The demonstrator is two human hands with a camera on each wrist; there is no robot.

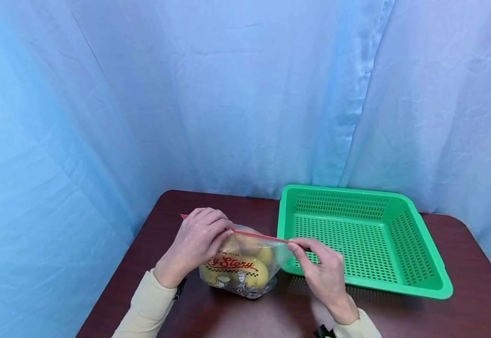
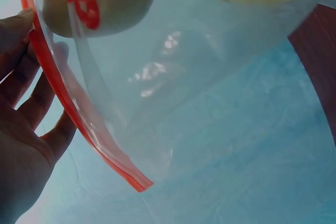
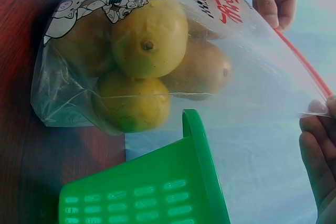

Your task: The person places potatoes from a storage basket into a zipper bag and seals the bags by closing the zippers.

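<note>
A clear zip bag (image 1: 245, 270) with red lettering and cartoon figures sits upright on the table. Several round yellow fruits (image 3: 149, 40) fill its lower part. Along its top runs a red zip strip (image 1: 262, 235). My left hand (image 1: 200, 239) pinches this strip left of the middle, and the strip's left end sticks out beyond the knuckles. In the left wrist view its other fingers spread behind the strip. At the bag's upper right corner, my right hand (image 1: 319, 270) pinches the strip's end between thumb and forefinger. The strip is stretched straight between both hands.
A green perforated basket (image 1: 433, 263) stands at the right, close behind my right hand, with no contents visible. The dark reddish-brown table (image 1: 144, 263) has rounded far corners. Blue curtains (image 1: 245, 94) hang behind it and at the left.
</note>
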